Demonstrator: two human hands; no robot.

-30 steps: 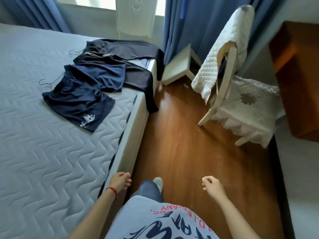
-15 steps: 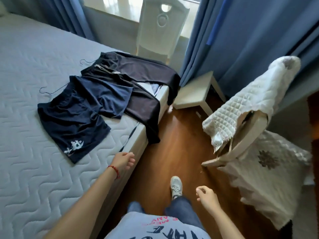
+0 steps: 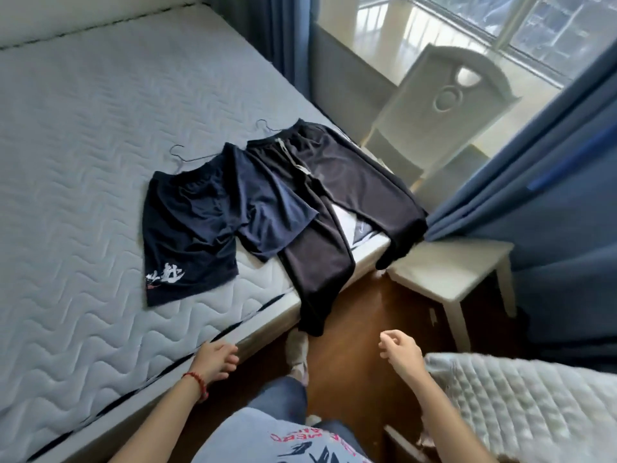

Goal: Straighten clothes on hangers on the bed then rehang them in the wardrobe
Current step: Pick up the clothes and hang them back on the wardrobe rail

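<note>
Navy shorts and black trousers dumped at the bed's far edge. Left hand loosely curled, empty, at the near edge. Right hand half-curled, empty too.

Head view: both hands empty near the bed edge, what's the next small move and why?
Probably reach the left hand forward to the navy shorts, the nearest garment. Both hands hold nothing, the right hand hangs over the floor, and the shorts lie creased, overlapping the black trousers.
</note>
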